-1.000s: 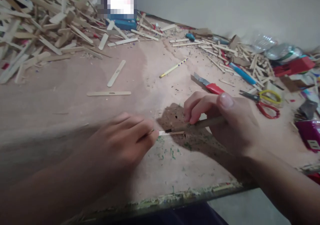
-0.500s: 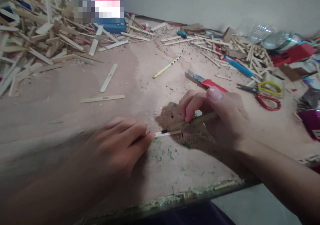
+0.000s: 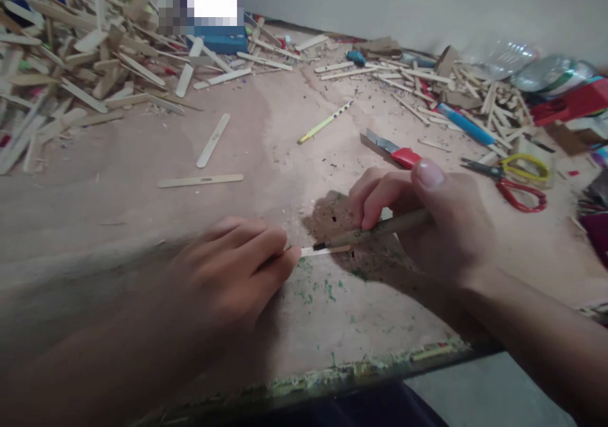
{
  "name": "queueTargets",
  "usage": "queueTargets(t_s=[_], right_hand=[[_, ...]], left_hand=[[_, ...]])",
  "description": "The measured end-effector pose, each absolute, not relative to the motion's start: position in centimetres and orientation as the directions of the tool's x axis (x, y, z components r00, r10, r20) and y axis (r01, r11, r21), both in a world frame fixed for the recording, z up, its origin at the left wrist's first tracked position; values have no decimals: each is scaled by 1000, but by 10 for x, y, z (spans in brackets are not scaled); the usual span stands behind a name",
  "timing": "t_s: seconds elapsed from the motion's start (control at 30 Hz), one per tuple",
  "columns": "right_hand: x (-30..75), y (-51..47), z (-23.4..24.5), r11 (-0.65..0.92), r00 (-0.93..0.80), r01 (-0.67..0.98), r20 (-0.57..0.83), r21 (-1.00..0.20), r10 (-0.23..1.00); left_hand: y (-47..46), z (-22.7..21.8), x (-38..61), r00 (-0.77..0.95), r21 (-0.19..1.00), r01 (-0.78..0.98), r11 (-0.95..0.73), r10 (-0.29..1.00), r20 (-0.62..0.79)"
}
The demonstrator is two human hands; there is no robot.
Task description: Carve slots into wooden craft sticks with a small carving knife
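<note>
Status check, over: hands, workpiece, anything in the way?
Left hand holds wooden stick by one end. Right hand grips pen-like tool, dark tip at stick. Red-handled blade lies just beyond right hand.

Free lane left of pencil point(image 3: 325, 121)

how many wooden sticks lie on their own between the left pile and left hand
2: a slanted stick farther off, a crosswise stick nearer the left hand. More may hide under that hand.

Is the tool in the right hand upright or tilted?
Tilted: the tool slants down from the right hand, its dark tip at the thin stick.
</note>
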State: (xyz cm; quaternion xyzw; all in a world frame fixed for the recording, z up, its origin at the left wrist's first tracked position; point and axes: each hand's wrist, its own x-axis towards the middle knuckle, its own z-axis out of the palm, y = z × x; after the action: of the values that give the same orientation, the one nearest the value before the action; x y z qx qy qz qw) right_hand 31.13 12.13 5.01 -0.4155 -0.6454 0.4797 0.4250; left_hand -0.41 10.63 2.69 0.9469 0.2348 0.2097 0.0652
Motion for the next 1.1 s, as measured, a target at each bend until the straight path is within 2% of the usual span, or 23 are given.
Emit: queueTargets(t_s=[0.3,0.47,0.57,0.67,0.7,0.87,0.97,1.1], right_hand=[[311,124,53,210,-304,169,151,-963,941],[309,123,74,224,-260,431,117,-874,959],[312,122,91,255,-331,549,73,-796,941],[316,124,108,370,-491,625,22,-688,871],[317,125,113,425,-542,642,14,-638,840],[317,134,124,661,-733,631,-32,-405,680],[316,140,121,707,-778,610,-101,-358,620],[309,143,119,775,-863,500,-149,-387,483]], left_hand=[[110,31,1,783,204,424,-882,470,406],[108,24,0,782,247,418,-874,485,391],[109,22,-1,812,263,386,-884,461,358],[110,24,-3,817,277,376,-884,457,350],[110,24,-3,793,275,385,-881,468,390],[110,18,3,751,247,404,-881,474,460],[110,14,7,752,230,416,-880,475,457],[109,15,9,763,227,425,-876,482,431]])
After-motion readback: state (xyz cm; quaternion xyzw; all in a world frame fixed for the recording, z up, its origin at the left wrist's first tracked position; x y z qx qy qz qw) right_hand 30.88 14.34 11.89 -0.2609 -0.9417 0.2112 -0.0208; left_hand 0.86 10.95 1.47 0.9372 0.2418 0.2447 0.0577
